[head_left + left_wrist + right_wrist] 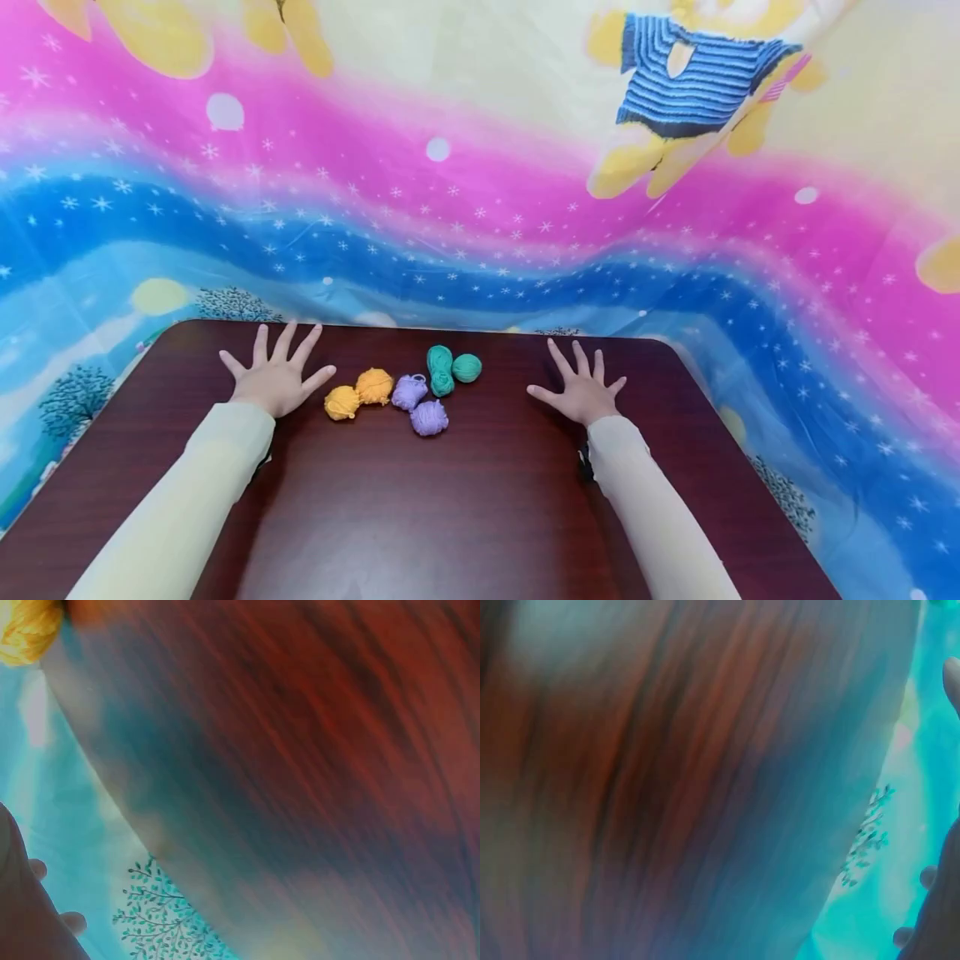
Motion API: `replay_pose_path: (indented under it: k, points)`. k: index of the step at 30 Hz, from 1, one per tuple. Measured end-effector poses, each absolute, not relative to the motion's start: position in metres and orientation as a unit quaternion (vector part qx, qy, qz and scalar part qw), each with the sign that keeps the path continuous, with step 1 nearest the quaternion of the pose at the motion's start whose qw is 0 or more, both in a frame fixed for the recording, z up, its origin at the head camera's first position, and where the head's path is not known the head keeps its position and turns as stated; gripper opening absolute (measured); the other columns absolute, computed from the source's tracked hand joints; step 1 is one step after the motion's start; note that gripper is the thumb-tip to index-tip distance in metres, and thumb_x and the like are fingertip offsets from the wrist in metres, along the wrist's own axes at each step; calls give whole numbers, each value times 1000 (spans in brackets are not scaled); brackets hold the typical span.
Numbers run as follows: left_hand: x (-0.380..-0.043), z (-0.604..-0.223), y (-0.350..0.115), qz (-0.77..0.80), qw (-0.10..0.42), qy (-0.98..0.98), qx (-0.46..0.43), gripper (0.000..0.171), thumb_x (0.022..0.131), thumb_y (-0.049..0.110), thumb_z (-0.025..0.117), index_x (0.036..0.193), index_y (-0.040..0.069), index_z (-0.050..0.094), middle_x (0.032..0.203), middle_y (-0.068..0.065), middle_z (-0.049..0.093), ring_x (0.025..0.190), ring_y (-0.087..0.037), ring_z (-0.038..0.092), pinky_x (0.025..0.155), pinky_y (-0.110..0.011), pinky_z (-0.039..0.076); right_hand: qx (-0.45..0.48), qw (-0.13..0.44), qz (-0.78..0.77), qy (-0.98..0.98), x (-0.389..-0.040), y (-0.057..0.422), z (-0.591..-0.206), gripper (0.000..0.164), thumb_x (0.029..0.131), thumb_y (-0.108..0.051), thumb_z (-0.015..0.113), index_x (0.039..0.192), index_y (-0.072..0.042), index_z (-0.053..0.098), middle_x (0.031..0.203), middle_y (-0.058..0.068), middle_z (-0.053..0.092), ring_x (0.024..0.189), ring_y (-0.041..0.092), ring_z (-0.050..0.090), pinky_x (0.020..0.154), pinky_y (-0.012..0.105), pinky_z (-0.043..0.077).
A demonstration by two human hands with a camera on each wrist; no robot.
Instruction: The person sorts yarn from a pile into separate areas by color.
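Observation:
My left hand (272, 383), fingers spread wide, is over the far left part of the table, holding nothing. Just right of its thumb lie two orange-yellow yarn balls (374, 386); one yellow ball (28, 630) also shows at the top corner of the left wrist view. Beside them are two lilac yarn balls (429, 418), the nearer one lower in the head view. Farther back sit a longish green yarn bundle (440, 371) and a round green yarn ball (467, 367). My right hand (583, 395) is also spread and holds nothing, apart from the green ball on its left.
The dark reddish-brown wooden table (420, 517) has rounded far corners. Behind and around it hangs a colourful printed cloth (480, 208) with bears, snowflakes and trees. Both forearms, in pale sleeves (176, 492), reach across the table from the near side.

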State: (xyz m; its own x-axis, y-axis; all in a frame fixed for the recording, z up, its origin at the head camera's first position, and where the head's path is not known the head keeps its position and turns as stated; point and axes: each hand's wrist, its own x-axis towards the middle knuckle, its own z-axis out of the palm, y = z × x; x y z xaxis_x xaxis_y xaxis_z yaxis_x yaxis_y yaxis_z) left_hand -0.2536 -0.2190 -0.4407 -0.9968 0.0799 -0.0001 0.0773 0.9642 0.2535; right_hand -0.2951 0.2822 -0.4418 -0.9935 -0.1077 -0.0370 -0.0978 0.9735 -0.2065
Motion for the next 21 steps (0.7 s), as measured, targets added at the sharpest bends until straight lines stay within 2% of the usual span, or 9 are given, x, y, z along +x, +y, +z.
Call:
replay_pose_path:
  k: [6,11,16,21]
  points:
    - [-249,-433,-214,143,-25,988,44,86,99,71,37,165,24,8,169,-20,-1,148,-52,-20,93,-85,-19,-60,27,-134,989,-290,266,-436,103,83,-86,50,162,-44,-3,170,13,-5,151,49,-15,101,87,-3]
    - [-240,-427,-206,165,-66,983,51,85,100,70,37,165,24,10,169,-20,1,150,-50,-15,95,-86,-16,-75,16,-198,977,-287,251,-435,100,86,-79,55,162,-44,1,170,10,-5,152,47,-12,107,82,10]
    - [-229,-420,-194,199,-105,972,63,80,102,62,43,165,26,9,169,-19,4,151,-51,-9,98,-86,-11,-86,-21,-307,948,-283,230,-443,90,93,-61,64,164,-34,16,170,10,-1,153,45,-2,110,73,27]
    - [-216,-424,-174,202,-106,970,82,76,103,51,52,165,24,15,168,-18,12,151,-52,-1,102,-86,-4,-67,-60,-431,898,-278,208,-455,77,95,-44,70,159,-18,34,163,18,18,148,43,21,109,64,36]
